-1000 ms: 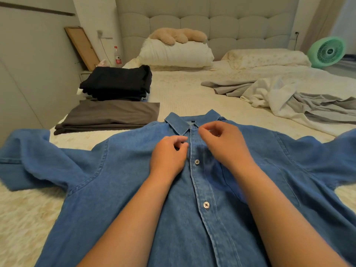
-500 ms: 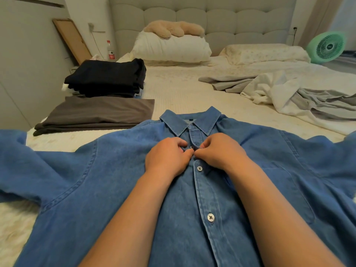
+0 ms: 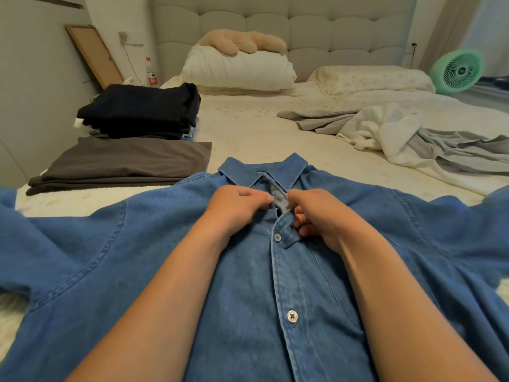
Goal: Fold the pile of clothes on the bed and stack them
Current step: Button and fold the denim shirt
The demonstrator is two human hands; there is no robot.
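cream bed [image 3: 248,139], denim shirt [image 3: 110,257] spread flat, left hand [image 3: 237,208] and right hand [image 3: 316,213] grips pinching its placket

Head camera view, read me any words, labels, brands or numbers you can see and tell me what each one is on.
Red label on the plastic bottle beside the bed: print too small and blurred to read.
Denim shirt, pinched at the placket by the left hand and right hand: no readable text.
Green fan: none legible.
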